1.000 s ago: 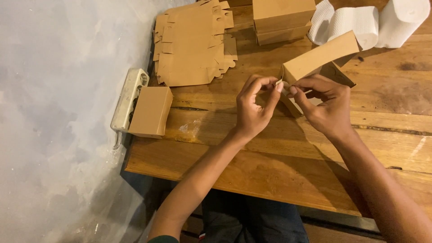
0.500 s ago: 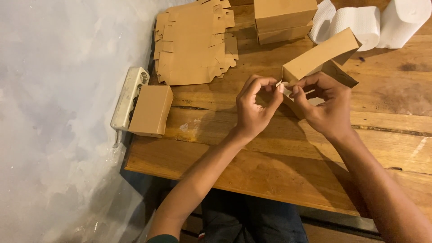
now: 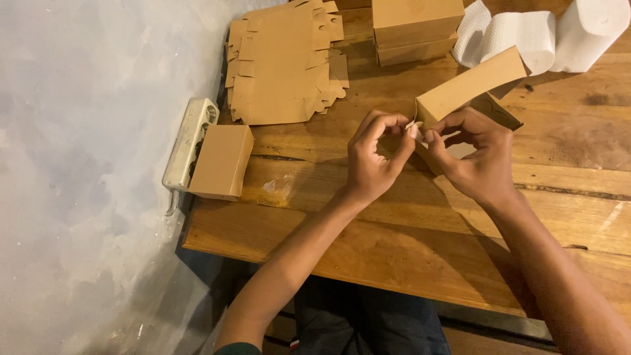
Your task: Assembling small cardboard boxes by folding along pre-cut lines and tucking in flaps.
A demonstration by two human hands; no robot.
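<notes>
A half-folded brown cardboard box [image 3: 468, 87] lies tilted on the wooden table [image 3: 420, 236], its lid flap raised. My left hand [image 3: 373, 158] pinches a small pale tab [image 3: 414, 126] at the box's near corner with thumb and forefinger. My right hand [image 3: 474, 152] grips the same corner from the other side, its fingers curled over the box's open end. The inside of the box is mostly hidden behind my right hand.
A stack of flat unfolded box blanks [image 3: 284, 62] lies at the back left. Finished closed boxes [image 3: 415, 26] are stacked behind. One closed box [image 3: 222, 161] sits by a white power strip [image 3: 190, 139] at the left edge. White paper rolls [image 3: 545, 36] stand at the back right.
Both hands stay at the box's corner, with only slight finger movement. The box has barely shifted.
</notes>
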